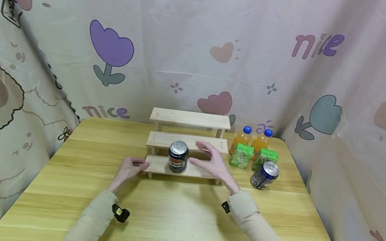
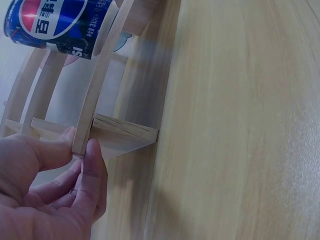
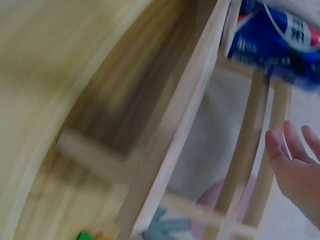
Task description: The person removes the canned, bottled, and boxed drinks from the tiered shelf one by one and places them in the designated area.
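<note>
A blue cola can (image 1: 178, 156) stands upright on the lowest, nearest step of a 3-tier wooden rack (image 1: 189, 118), a little left of that step's middle. The left hand (image 1: 130, 169) pinches the left end of this bottom board between thumb and fingers (image 2: 95, 170), as the left wrist view plainly shows, so the rack is braced against the wooden table (image 1: 84, 187). The right hand (image 1: 212, 161) hovers just right of the can with fingers spread and relaxed, holding nothing and apart from the can. To do this step well, I judge the left pinch should stay firm while the right hand works near the can, because the light rack would likely slide or tip otherwise (the can sits close to the front edge). Off to the right lie a second can on its side (image 1: 264, 174), 2 green cartons (image 1: 241, 156) and 2 orange bottles (image 1: 242, 138), all well apart from the rack's left end.
</note>
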The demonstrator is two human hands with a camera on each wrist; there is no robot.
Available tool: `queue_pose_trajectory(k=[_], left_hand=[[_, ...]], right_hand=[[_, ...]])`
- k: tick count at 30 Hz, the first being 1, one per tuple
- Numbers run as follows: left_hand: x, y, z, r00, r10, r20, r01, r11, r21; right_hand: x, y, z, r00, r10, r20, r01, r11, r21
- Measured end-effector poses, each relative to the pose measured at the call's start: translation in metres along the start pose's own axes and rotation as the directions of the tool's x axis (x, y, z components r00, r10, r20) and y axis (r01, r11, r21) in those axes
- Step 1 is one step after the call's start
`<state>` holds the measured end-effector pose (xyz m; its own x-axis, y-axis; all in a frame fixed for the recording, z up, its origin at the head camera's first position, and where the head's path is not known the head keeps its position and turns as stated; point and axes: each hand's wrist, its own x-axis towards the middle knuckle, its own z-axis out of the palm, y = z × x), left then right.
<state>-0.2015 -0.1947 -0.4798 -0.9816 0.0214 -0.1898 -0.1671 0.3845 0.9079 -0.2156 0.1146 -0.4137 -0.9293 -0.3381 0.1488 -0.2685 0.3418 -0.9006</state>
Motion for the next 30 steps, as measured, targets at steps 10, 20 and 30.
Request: queue_pose_trajectory(k=[10,20,30], left_hand=[[-0.002,0.0,0.001,1.0,-0.017,0.001,0.017,1.0,-0.02],[-0.002,0.001,0.0,1.0,0.002,0.001,-0.002,1.0,-0.023],[-0.002,0.002,0.001,1.0,-0.004,-0.004,0.004,0.999,-0.035]], right_hand=[[0.019,0.0,0.037,0.993,-0.115,0.004,0.115,0.991,-0.068],[0.023,-0.003,0.047,0.991,-0.134,-0.024,0.131,0.986,-0.099],[0.015,-0.009,0.041,0.984,-0.166,-0.066,0.161,0.984,-0.078]])
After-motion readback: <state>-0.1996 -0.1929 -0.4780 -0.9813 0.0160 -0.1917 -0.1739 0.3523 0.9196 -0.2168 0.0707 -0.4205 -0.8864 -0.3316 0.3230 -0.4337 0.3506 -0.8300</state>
